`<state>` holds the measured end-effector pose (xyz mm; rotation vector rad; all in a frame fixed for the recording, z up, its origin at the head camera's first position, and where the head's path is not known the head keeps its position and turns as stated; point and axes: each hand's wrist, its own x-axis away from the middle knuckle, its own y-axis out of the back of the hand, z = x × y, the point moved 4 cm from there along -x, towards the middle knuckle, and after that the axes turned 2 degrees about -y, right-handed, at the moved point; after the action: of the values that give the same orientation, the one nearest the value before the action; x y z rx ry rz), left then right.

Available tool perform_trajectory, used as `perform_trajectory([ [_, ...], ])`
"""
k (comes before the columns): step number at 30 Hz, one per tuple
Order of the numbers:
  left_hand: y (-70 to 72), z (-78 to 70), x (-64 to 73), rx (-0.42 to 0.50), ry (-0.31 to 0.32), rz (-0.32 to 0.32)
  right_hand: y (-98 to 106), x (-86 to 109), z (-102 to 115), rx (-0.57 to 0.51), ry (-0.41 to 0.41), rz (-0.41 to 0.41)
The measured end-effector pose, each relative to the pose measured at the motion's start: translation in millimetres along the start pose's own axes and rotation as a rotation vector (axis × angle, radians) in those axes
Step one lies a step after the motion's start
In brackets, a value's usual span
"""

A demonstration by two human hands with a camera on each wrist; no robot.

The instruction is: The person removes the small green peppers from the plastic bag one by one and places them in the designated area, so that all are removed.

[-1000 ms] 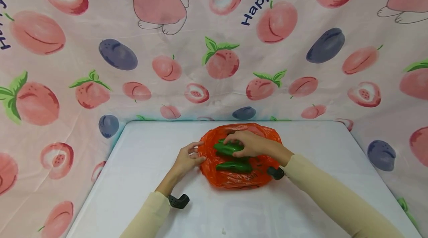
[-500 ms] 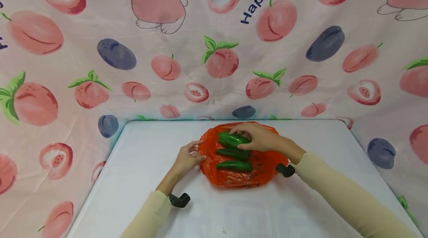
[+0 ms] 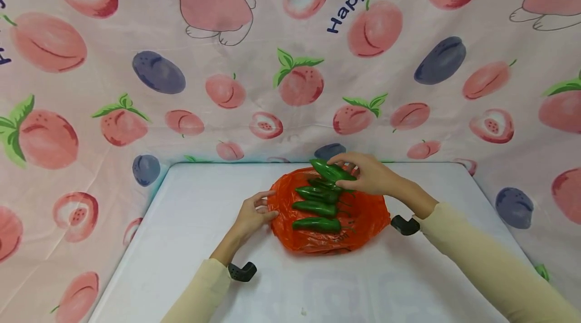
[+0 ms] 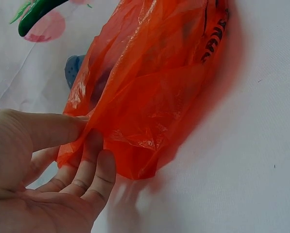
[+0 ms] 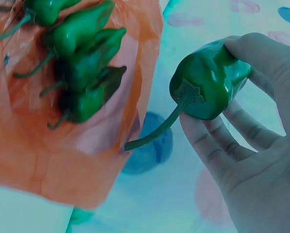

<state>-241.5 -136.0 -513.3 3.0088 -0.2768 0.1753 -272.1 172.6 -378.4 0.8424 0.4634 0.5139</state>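
Observation:
In the head view my right hand (image 3: 372,174) holds a green pepper (image 3: 328,170) up over the far edge of an orange plastic bag (image 3: 369,217). The right wrist view shows this pepper (image 5: 208,80) between thumb and fingers, its long curved stem hanging free. More green peppers (image 3: 316,225) lie in a rough row on the bag, tips to the left, stems to the right. My left hand (image 3: 249,216) is at the bag's left edge. In the left wrist view its thumb and fingers pinch the crinkled plastic (image 4: 145,111).
The bag lies towards the back of a white table (image 3: 204,192). Right behind the table hangs a pink fruit-print cloth (image 3: 295,136), which also runs along both sides. A dark device (image 3: 242,272) sits at each wrist.
My right hand has lifted a pepper from the row, up and away to the back right, uncovering the peppers below. My left hand has stayed at the bag's left edge.

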Motion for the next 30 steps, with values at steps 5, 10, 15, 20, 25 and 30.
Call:
perform_trajectory([
  [5,-0.7,-1.6,0.5,-0.006,0.005,0.002,16.2,11.6,-11.4,0.005,-0.03,-0.032],
  [10,-1.2,-2.4,0.6,-0.014,-0.007,0.0,29.6,23.9,-23.6,0.003,-0.084,-0.056],
  [15,-2.4,-2.8,1.4,-0.019,-0.006,-0.005,39.2,35.4,-36.8,-0.004,-0.131,-0.07],
  [20,-3.5,-1.5,2.1,-0.027,0.001,-0.009,47.1,45.8,-48.3,0.013,-0.178,-0.086],
  [25,-3.8,-1.2,2.0,-0.021,0.007,-0.006,53.4,56.3,-58.7,0.023,-0.221,-0.108],
  [30,-3.3,-1.8,0.2,-0.017,0.006,-0.003,57.0,63.3,-72.1,0.045,-0.228,-0.141],
])
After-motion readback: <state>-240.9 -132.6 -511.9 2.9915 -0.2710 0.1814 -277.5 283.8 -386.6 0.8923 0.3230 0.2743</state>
